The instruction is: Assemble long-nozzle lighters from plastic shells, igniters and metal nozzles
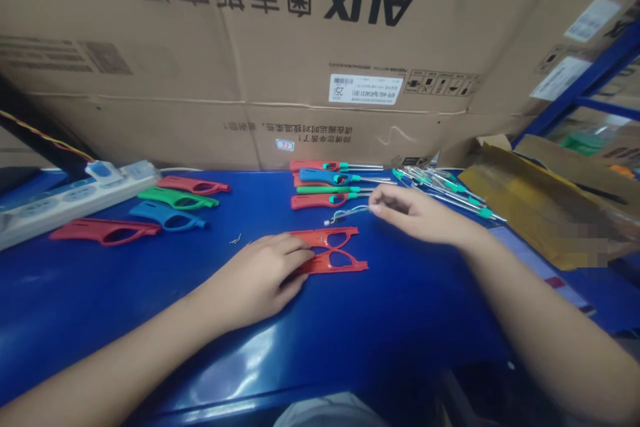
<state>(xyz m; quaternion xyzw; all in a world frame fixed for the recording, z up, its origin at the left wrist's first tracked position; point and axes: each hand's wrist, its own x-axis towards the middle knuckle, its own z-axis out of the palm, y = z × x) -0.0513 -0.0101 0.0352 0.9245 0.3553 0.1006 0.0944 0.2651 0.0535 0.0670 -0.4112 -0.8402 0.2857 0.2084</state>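
Note:
My left hand is over two orange-red lighter shell halves that lie side by side on the blue table, its curled fingers gripping them at their left ends. Their looped trigger ends show past my fingers, on the upper half and the lower half. My right hand is closed in a pinch on thin wires, with a small pale plug at their free end. The wires hang just above the upper shell half. What else the right fingers cover is hidden.
Several lighters with metal tubes lie behind the hands, beside a pile of tubes with green parts. Loose coloured shells and a white power strip are left. Small screws lie near my left hand. A cardboard wall stands behind.

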